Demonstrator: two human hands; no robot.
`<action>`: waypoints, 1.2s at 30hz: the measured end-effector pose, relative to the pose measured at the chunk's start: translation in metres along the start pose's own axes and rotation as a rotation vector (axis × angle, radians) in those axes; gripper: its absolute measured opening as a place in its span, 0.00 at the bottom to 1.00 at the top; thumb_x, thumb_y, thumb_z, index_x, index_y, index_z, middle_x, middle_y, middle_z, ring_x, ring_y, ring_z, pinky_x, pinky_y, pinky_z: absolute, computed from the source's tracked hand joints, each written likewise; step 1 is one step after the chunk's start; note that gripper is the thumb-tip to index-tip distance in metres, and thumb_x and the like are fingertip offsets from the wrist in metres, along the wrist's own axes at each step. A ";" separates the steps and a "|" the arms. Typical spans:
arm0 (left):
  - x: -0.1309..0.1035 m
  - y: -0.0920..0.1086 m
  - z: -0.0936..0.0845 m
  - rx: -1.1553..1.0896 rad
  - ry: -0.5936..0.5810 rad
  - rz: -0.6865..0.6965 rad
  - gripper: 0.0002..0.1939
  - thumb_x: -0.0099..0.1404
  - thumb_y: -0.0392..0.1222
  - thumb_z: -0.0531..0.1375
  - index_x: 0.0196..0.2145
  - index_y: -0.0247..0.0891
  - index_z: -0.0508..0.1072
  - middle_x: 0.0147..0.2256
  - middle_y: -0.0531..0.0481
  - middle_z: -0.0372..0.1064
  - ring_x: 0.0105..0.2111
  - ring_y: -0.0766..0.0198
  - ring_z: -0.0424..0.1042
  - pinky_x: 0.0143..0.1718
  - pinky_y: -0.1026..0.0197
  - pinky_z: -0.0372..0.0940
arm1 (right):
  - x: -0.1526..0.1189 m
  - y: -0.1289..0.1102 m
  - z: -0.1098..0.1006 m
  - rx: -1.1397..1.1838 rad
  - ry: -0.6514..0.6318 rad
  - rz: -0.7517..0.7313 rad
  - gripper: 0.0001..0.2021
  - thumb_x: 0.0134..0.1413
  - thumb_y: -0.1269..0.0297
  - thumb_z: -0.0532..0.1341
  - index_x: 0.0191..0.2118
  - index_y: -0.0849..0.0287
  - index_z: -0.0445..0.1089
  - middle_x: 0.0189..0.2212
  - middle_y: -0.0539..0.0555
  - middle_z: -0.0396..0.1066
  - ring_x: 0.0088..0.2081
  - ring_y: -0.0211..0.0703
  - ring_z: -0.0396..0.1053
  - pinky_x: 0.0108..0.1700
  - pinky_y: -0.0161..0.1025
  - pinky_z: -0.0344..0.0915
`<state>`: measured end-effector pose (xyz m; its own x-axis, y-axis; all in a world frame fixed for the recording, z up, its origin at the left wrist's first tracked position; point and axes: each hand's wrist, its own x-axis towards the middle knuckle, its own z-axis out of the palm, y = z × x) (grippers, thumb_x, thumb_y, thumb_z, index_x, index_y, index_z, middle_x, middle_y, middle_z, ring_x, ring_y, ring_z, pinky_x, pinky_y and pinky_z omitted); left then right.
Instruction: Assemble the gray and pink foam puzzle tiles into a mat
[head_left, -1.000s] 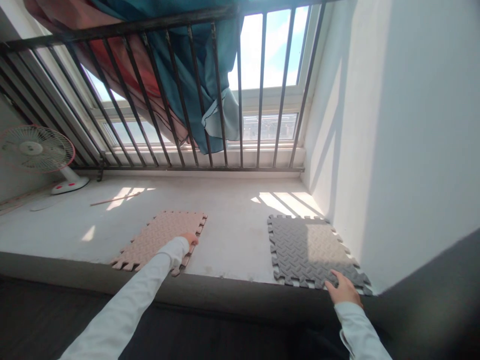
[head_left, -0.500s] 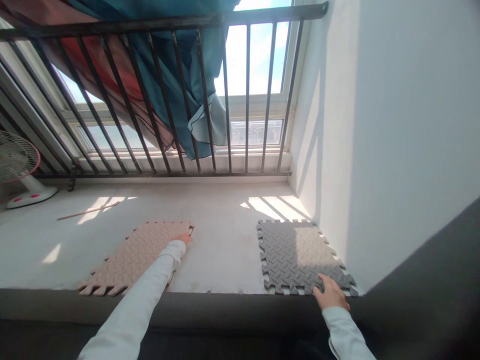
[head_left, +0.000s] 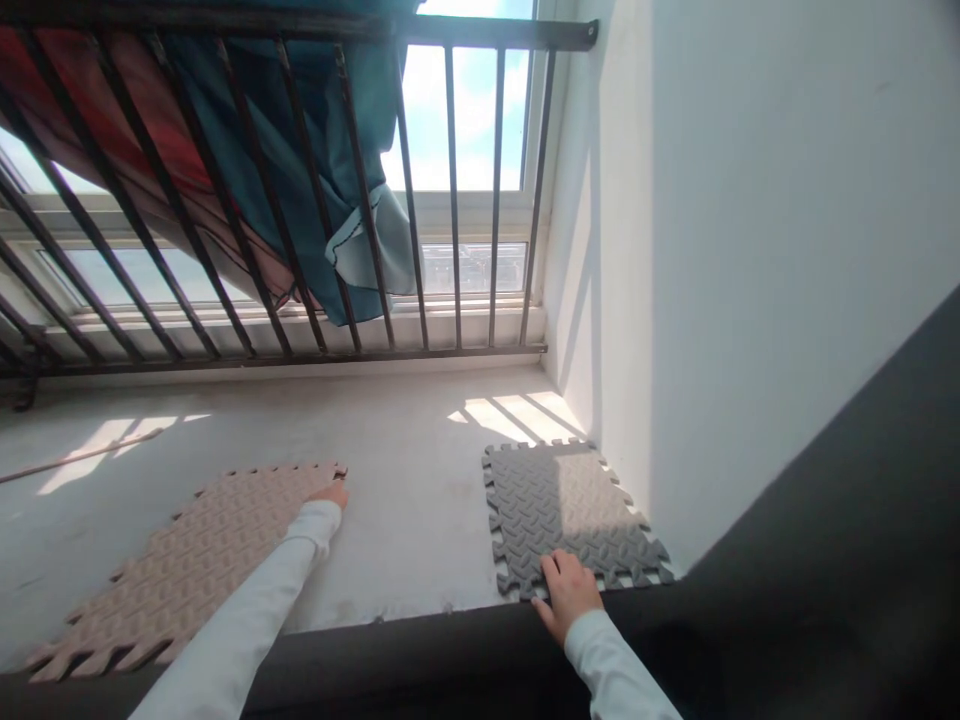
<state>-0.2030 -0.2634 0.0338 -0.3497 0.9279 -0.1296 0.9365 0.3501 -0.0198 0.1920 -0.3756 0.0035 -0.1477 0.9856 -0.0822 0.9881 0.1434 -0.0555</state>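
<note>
Pale concrete ledge (head_left: 405,520) under a barred window carries two interlocking foam tiles, sunlit in patches.

Nearer the right wall lies the grey square foam mat tile with a tread pattern and toothed edges (head_left: 559,510), flat on the ledge, its far right corner close to the white wall (head_left: 750,250). The right hand (head_left: 568,590) lies at the tile's 6 o'clock edge, palm down, fingers spread flat over the toothed border; it presses rather than grips.

Well apart, toward 9 o'clock from the grey tile, lies the beige square foam mat tile with the same toothed edges (head_left: 187,570), also flat and turned somewhat askew. The left hand (head_left: 331,493), at the end of a white sleeve (head_left: 247,620), touches that tile's 1 o'clock corner; the sleeve hides most of it, so I cannot tell whether the fingers pinch the corner or merely rest on it.

Both tiles look light, soft and bendable, likely to flop if lifted by one corner; a toothed edge or a corner seems the natural hold.

Beyond, at 12 o'clock, stand black metal railing bars (head_left: 450,200) with teal and red cloth (head_left: 300,150) draped behind them. A thin wooden stick (head_left: 82,455) lies at 10 o'clock.
</note>
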 end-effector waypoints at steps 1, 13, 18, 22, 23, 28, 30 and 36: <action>-0.009 0.011 0.001 0.029 -0.020 0.038 0.18 0.55 0.30 0.47 0.41 0.36 0.69 0.46 0.40 0.65 0.45 0.54 0.65 0.42 0.55 0.60 | -0.001 -0.002 -0.002 -0.012 -0.006 0.013 0.17 0.40 0.63 0.59 0.40 0.58 0.64 0.41 0.59 0.64 0.43 0.51 0.60 0.41 0.45 0.56; -0.184 0.192 0.053 -0.151 -0.095 0.752 0.14 0.53 0.38 0.54 0.39 0.40 0.68 0.43 0.47 0.65 0.45 0.58 0.60 0.41 0.58 0.60 | -0.007 -0.028 0.002 0.007 -0.017 0.092 0.12 0.45 0.60 0.55 0.35 0.63 0.66 0.34 0.61 0.68 0.39 0.52 0.64 0.38 0.45 0.55; -0.187 0.202 0.062 -0.228 -0.039 0.630 0.17 0.51 0.32 0.54 0.40 0.41 0.67 0.42 0.48 0.65 0.43 0.60 0.61 0.41 0.60 0.59 | -0.009 -0.026 0.002 0.025 0.082 0.084 0.12 0.43 0.60 0.56 0.32 0.62 0.66 0.32 0.59 0.68 0.37 0.51 0.64 0.37 0.45 0.54; -0.184 0.200 0.063 -0.322 0.032 0.639 0.18 0.50 0.28 0.53 0.38 0.42 0.69 0.40 0.51 0.67 0.42 0.62 0.61 0.41 0.62 0.59 | -0.016 -0.022 -0.003 0.046 0.174 0.052 0.10 0.45 0.60 0.54 0.32 0.61 0.66 0.31 0.58 0.67 0.36 0.48 0.63 0.37 0.44 0.53; -0.184 0.199 0.064 -0.348 0.052 0.646 0.18 0.50 0.28 0.53 0.38 0.42 0.69 0.39 0.51 0.67 0.42 0.62 0.61 0.41 0.62 0.59 | -0.018 -0.021 -0.005 0.048 0.189 0.043 0.10 0.46 0.60 0.54 0.31 0.60 0.66 0.31 0.57 0.67 0.36 0.48 0.63 0.37 0.44 0.52; -0.182 0.193 0.071 -0.455 0.145 0.703 0.16 0.50 0.28 0.53 0.37 0.40 0.70 0.36 0.50 0.69 0.39 0.63 0.62 0.42 0.61 0.59 | -0.031 -0.014 -0.015 0.066 0.220 0.003 0.10 0.47 0.60 0.52 0.34 0.58 0.64 0.34 0.56 0.66 0.38 0.47 0.60 0.38 0.44 0.50; -0.182 0.188 0.071 -0.481 0.170 0.718 0.16 0.50 0.29 0.53 0.36 0.40 0.71 0.36 0.50 0.69 0.39 0.62 0.63 0.43 0.60 0.60 | -0.036 -0.009 -0.016 0.094 0.223 0.016 0.13 0.42 0.61 0.56 0.38 0.57 0.63 0.37 0.55 0.65 0.40 0.47 0.59 0.39 0.44 0.49; -0.177 0.156 0.064 -0.539 0.236 0.707 0.15 0.53 0.33 0.50 0.37 0.41 0.71 0.37 0.50 0.70 0.39 0.60 0.64 0.43 0.57 0.61 | -0.042 0.009 -0.012 0.078 0.259 0.139 0.26 0.33 0.72 0.59 0.45 0.53 0.61 0.47 0.57 0.61 0.49 0.49 0.54 0.43 0.45 0.48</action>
<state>0.0071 -0.3815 -0.0092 0.2479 0.9301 0.2712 0.8157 -0.3514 0.4596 0.2079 -0.4150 0.0189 0.0147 0.9868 0.1612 0.9903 0.0079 -0.1388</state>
